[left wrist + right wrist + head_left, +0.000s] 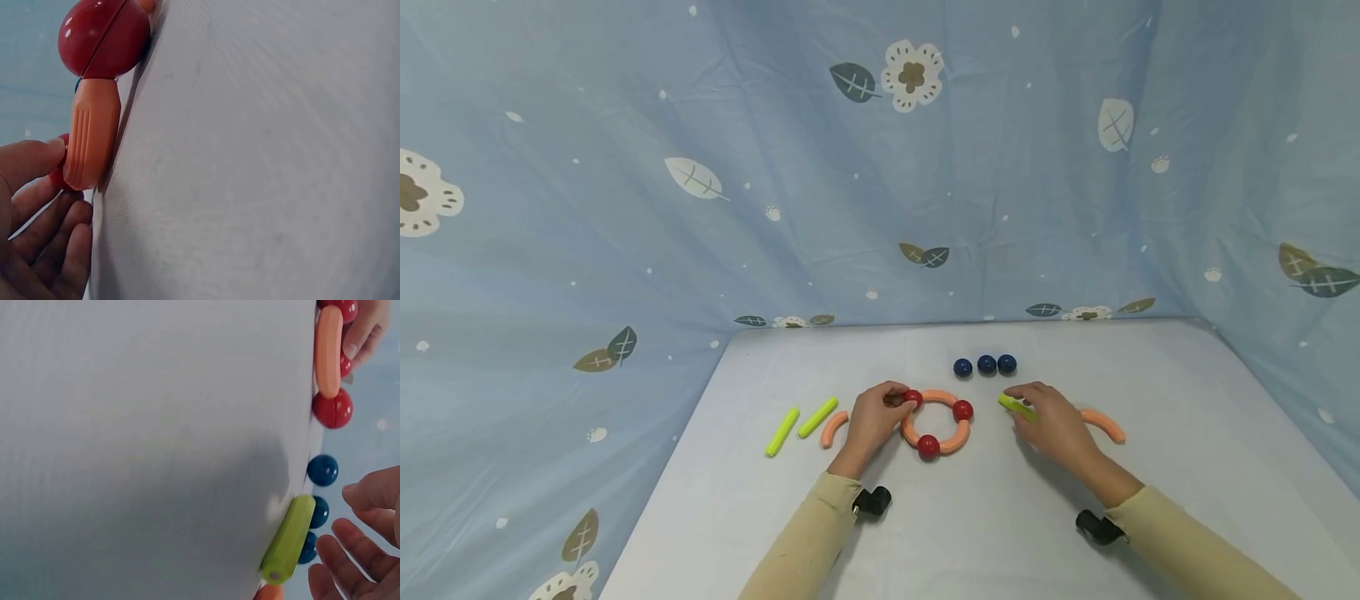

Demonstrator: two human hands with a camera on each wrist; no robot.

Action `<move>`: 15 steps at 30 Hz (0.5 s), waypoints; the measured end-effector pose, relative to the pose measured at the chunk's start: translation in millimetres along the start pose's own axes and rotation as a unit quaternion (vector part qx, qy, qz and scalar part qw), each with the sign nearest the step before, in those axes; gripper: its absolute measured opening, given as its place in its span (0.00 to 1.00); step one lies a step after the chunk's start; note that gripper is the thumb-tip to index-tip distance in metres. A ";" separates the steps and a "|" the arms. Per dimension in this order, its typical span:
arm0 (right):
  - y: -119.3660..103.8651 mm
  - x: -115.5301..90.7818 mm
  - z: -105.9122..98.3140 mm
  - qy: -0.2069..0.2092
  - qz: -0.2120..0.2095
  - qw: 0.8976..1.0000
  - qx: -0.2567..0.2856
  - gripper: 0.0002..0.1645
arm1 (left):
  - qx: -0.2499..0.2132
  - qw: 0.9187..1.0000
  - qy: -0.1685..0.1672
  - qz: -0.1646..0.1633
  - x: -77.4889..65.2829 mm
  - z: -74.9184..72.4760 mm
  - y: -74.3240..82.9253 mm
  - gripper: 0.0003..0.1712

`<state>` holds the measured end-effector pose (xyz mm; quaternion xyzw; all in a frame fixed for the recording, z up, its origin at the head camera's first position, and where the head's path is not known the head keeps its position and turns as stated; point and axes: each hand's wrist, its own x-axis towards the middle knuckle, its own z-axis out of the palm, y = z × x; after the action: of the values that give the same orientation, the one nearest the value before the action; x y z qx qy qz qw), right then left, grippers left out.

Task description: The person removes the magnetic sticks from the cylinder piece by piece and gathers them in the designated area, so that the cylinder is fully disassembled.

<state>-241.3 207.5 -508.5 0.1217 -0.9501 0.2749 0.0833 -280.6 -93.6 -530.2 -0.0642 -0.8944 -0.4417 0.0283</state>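
Observation:
My left hand (872,418) pinches a red ball (913,399) at the upper left of a ring. That ring joins three red balls with curved orange sticks (956,438) and lies on the white table. In the left wrist view the thumb presses the ball (58,169) from above, with the other fingers loosely bent below. Over a yellow-green stick (1017,406) hovers my right hand (1056,425). Its fingers are relaxed and spread in the right wrist view, with a gap between them and the stick (289,540), which lies on the table.
Three dark blue balls (987,364) stand in a row behind the ring. On the left lie two more yellow-green sticks (782,432) and a curved orange stick (833,430). Another curved orange stick (1105,425) is right of my right hand. A blue patterned cloth (820,208) encloses the table.

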 end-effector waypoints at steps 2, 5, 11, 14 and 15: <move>-3.0 -1.8 1.2 0.000 -0.004 1.000 0.007 0.21 | 0.001 1.000 -0.001 -0.002 -0.3 -0.1 -0.1 0.14; -7.2 -4.2 3.2 0.000 -0.009 1.000 0.017 0.20 | 0.000 1.000 -0.002 0.000 -1.0 -0.5 0.5 0.15; -14.2 -9.1 10.8 -0.003 -0.019 1.000 0.024 0.20 | -0.008 1.000 -0.004 -0.002 -4.5 -1.8 0.9 0.17; -17.2 -12.3 15.4 -0.008 -0.024 0.999 0.030 0.19 | -0.002 1.000 -0.006 -0.005 -8.2 -2.5 0.3 0.18; -18.5 -13.4 16.7 -0.009 -0.028 0.999 0.031 0.19 | -0.001 1.000 -0.006 -0.004 -10.0 -3.1 0.2 0.18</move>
<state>-224.9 185.8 -516.2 0.1534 -0.9382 0.3002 0.0784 -270.6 -96.9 -529.3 -0.0636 -0.8946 -0.4418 0.0208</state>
